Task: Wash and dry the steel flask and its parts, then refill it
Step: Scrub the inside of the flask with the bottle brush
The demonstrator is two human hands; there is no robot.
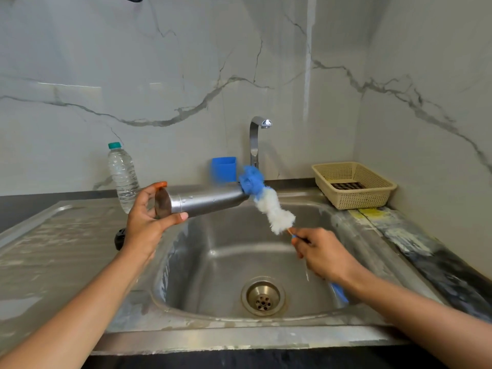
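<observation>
- Fingers [179, 217] of the left hand [145, 217] wrap the base of the steel flask [207, 199], thumb below and fingertips over the bottom edge. The flask lies almost level above the sink [202, 265], with its mouth toward the tap [254, 139].
- The right hand [323, 255] clenches the thin handle of the bottle brush [274, 209]. The blue-and-white head sits at the flask's mouth, mostly outside it.
- Droplets bead on the flask wall. Held at one end only, the wet steel could slip and drop into the basin.
- The brush meets the mouth at an angle, so a hard push could catch the rim, bend the handle or flick water.
- A small black part [119, 238] lies on the draining board behind the left wrist; I cannot tell whether it is the cap. A forearm sweep could knock it.
- Farther out, a plastic water bottle [123, 177], a blue cup [224, 169] and a beige basket [354, 199] stand on the bench.
</observation>
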